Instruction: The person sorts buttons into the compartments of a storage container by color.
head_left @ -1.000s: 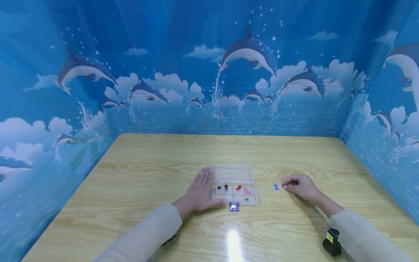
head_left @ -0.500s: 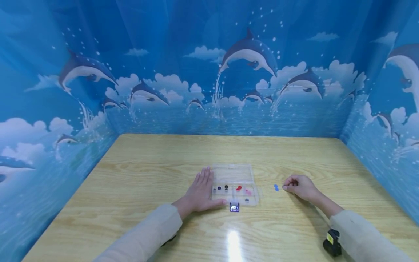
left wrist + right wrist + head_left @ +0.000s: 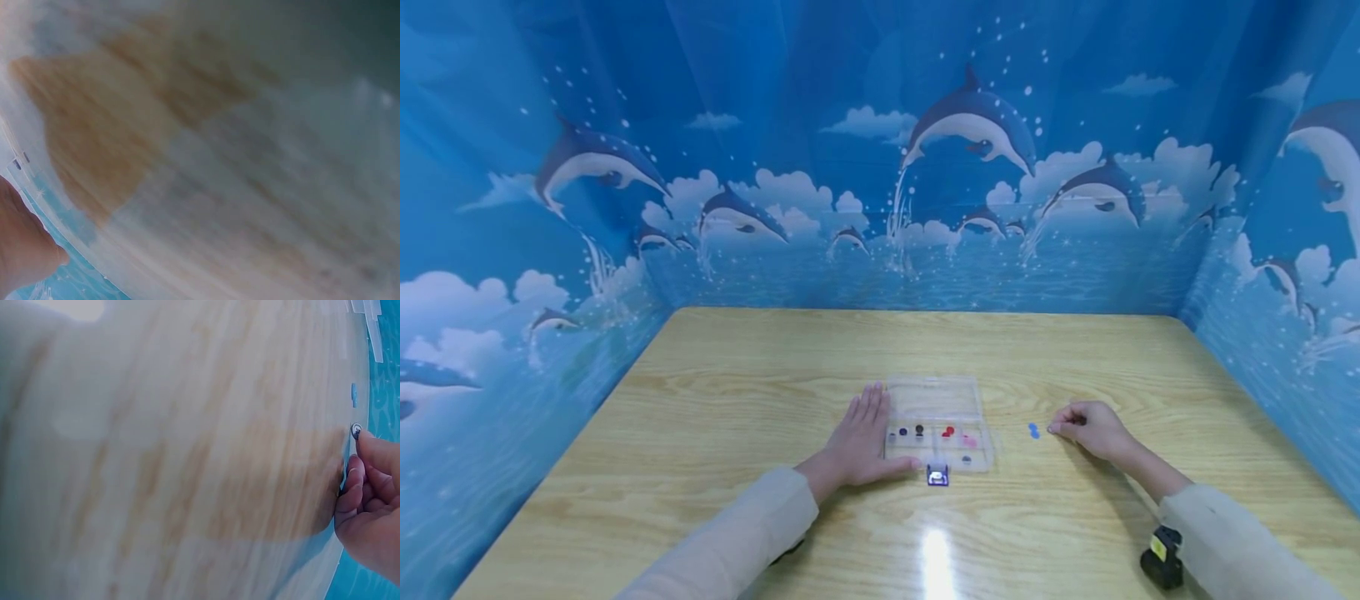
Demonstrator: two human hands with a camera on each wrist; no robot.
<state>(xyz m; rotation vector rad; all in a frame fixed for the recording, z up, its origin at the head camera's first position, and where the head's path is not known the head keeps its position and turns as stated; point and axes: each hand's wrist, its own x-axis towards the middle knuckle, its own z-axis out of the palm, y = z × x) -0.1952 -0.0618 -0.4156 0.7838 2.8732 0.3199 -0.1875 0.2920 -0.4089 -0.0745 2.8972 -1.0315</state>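
Note:
My left hand (image 3: 867,442) lies with straight fingers along the left side of a clear plastic compartment box (image 3: 934,398), its thumb at the box's front edge. The lid is folded back. Inside lie several dark buttons (image 3: 919,431), red buttons (image 3: 948,432), pink ones (image 3: 970,441) and a grey button (image 3: 966,460). My right hand (image 3: 1088,427), to the right of the box, pinches a small round silver-and-dark button (image 3: 356,430) between thumb and fingertip, just above the table. Blue buttons (image 3: 1033,431) lie on the table left of these fingertips.
A small purple-edged square piece (image 3: 937,475) sits at the box's front edge. Below the right sleeve is a black device with a yellow label (image 3: 1161,557). The wooden table (image 3: 737,358) ends at a blue dolphin-print curtain (image 3: 820,275).
Both hands stay nearly where they were. The right fingers shift very slightly around the button. The box and the blue buttons keep their places.

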